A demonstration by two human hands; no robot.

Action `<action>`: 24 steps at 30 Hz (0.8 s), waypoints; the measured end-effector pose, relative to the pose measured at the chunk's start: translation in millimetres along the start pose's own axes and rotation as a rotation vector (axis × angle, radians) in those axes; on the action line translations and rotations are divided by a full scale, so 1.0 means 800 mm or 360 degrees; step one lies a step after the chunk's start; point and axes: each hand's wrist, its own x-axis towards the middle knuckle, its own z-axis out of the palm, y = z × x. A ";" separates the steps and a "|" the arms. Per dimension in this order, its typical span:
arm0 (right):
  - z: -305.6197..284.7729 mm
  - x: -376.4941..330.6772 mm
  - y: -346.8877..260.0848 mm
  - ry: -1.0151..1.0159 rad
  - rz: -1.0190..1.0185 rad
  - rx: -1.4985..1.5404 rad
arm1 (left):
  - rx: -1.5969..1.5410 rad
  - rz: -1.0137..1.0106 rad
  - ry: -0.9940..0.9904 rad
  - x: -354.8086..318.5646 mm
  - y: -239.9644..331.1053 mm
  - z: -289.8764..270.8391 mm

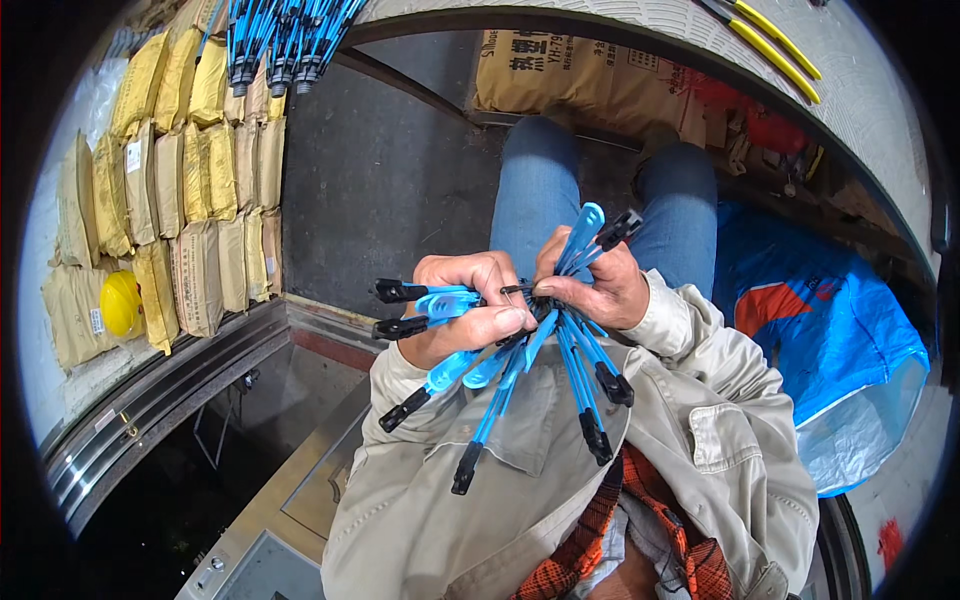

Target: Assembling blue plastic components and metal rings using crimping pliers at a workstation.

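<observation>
Above my lap, a fanned-out bundle of blue plastic strips with black clip-like ends (585,232) spreads around my fingers. My left hand (455,305) pinches near the bundle's centre, thumb and fingertips together by a thin wire-like piece. Facing it, my right hand (600,285) is closed around the hub, its thumb pressing beside a small black part. Some strips point up and left past the hands; several hang down over my jacket. Fingers cover most of the hub, so how the strips join there is hidden.
More blue bundles with black ends (290,45) hang over the curved table edge (430,22). Yellow-handled pliers (778,62) lie on the table. Stacked brown sacks (200,270) with a yellow helmet (122,305) stand left. A blue plastic bag (840,330) is at right.
</observation>
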 end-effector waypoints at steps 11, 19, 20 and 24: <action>-0.012 0.000 0.010 -0.0139 -0.0053 0.0128 | 0.0106 0.0373 0.0249 0.002 -0.019 0.002; -0.023 0.017 -0.033 -0.0019 0.0248 0.0631 | 0.0253 0.0520 0.0360 0.010 -0.028 0.015; -0.024 0.021 -0.040 -0.0025 0.0256 0.0617 | 0.0238 0.0528 0.0362 0.011 -0.028 0.019; -0.035 0.037 -0.060 -0.0247 0.0336 0.0606 | 0.0405 0.0484 0.0148 0.017 -0.031 0.036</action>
